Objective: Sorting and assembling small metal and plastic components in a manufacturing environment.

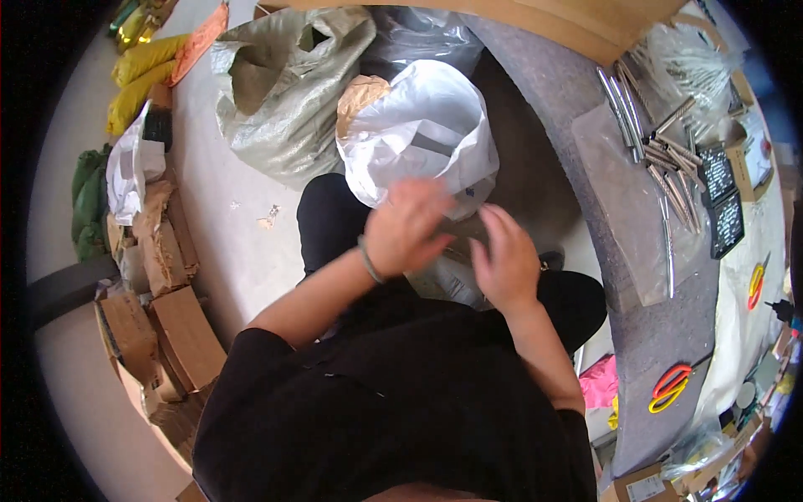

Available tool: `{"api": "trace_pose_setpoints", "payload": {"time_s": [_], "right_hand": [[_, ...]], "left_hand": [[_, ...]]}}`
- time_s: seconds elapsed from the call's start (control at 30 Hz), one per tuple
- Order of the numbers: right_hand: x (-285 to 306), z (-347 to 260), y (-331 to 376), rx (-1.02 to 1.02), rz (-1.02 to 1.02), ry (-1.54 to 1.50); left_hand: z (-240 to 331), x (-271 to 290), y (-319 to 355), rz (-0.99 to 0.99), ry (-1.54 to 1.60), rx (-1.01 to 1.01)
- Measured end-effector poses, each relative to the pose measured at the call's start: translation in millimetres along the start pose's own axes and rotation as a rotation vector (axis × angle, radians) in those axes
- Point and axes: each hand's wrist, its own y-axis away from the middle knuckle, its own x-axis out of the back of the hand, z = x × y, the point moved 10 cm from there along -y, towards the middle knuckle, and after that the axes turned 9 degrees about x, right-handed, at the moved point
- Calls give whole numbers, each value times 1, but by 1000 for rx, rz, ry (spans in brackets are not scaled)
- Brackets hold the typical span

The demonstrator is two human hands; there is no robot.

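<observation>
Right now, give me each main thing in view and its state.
Left hand: thumb apart from fingers, blurred.
Right hand: thumb apart from fingers.
Large white plastic-looking sack: mouth wide open.
Grey-green woven sack: mouth open, creased.
Thin silver metal rods: loose, pointing several ways.
Black rectangular trays: filled; pieces too small to identify.
Nearer red-and-yellow-handled scissors: lying flat, unheld.
Clear plastic sheeting: spread flat under rods.

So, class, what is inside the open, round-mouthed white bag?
Inside the white bag, pale creased walls and a grey patch show; whether that is shadow or an object is unclear. Its bottom is hidden by the near folds.
</observation>
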Motion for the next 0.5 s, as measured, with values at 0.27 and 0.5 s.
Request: {"api": "trace_pose_setpoints", "payload": {"time_s": [0.27, 0.5], "right_hand": [[-203, 116, -50, 159, -762, 561], [-191, 218, -1, -594, -804, 113]], "left_hand": [[-161, -172, 19, -755, -319, 218], [-268, -222, -23, -526, 407, 1024]]}}
